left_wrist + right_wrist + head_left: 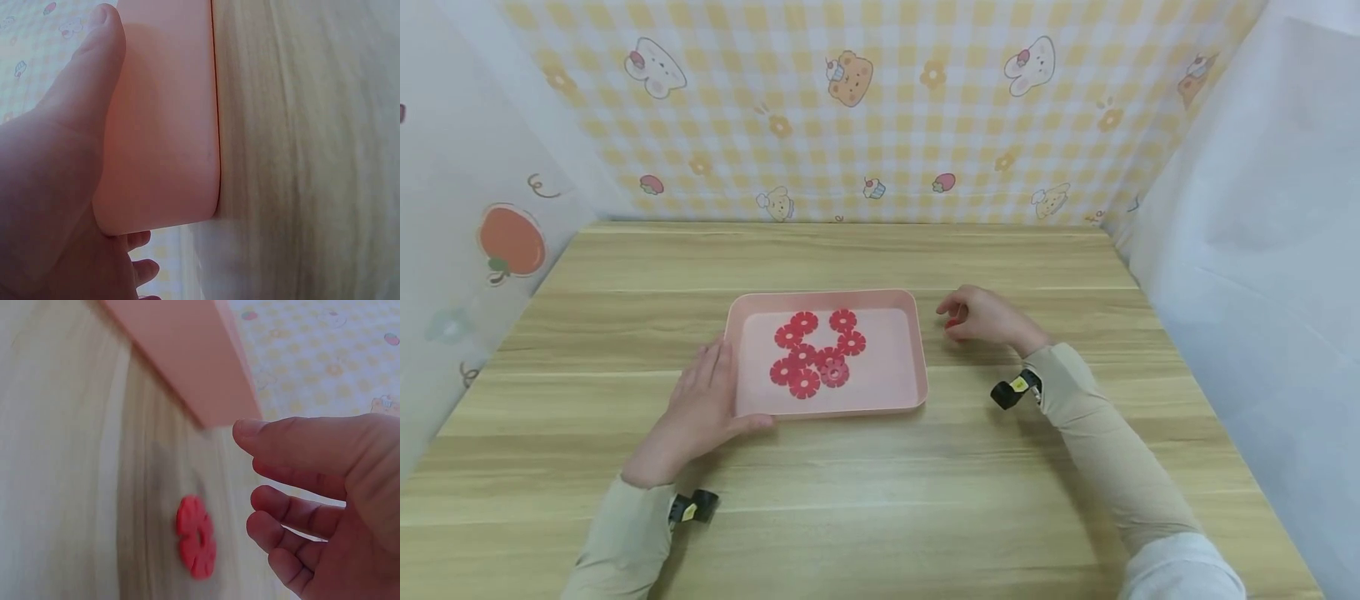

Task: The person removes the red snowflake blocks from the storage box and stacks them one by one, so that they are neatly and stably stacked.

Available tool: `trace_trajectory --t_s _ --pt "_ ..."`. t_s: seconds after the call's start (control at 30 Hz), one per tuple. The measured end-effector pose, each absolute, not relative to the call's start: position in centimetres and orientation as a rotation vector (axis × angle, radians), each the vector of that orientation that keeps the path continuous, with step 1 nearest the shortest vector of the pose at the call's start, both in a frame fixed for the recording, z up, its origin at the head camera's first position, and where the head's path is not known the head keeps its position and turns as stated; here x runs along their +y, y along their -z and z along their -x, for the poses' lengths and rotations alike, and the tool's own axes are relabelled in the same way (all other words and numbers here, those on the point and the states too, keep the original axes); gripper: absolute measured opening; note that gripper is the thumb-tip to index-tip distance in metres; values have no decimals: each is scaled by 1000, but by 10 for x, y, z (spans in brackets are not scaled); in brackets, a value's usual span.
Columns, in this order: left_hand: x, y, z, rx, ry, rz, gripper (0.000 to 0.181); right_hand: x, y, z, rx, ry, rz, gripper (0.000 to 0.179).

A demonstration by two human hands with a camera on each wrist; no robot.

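Note:
A pink tray holds several red flower-shaped plastic discs, notched round their edges. One disc, pinker than the others, overlaps a neighbour. My left hand rests against the tray's near left corner, fingers along the left side and thumb along the front. To the right of the tray, my right hand hovers with loosely curved fingers, thumb and fingertips apart. Below its fingertips, a single red flower disc shows in the right wrist view, separate from the hand. In the head view the fingers partly hide that disc.
The wooden table runs up to a yellow checked backdrop with cartoon prints. White sheets stand on the left and right sides. Each wrist carries a small black camera.

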State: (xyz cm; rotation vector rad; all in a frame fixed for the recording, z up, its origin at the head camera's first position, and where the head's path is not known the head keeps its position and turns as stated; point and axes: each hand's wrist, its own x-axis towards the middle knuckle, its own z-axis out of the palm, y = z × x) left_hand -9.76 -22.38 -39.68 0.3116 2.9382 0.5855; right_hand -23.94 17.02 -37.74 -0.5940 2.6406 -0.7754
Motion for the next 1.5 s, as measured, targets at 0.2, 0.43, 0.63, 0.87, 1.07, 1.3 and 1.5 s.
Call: trace_trajectory --t_s 0.2,0.43,0.63,0.87,1.07,1.3,1.5 --pt "-225 397 98 2954 -570 -328 128 156 371 239 2628 825 655 36" --pt "-226 399 98 2969 -585 -349 128 141 363 237 2621 825 703 34" --pt "-227 399 99 2981 -574 -361 127 123 354 233 2592 820 736 32" --pt "-227 398 98 2983 -586 -356 125 99 356 232 2507 840 763 32" --pt "-225 397 97 2961 -610 -337 126 81 360 232 2433 825 716 34" --pt "-227 399 98 2970 -608 -338 125 64 370 233 2435 793 776 28" --pt "-228 401 98 2988 -606 -337 125 57 379 232 2464 715 838 29"
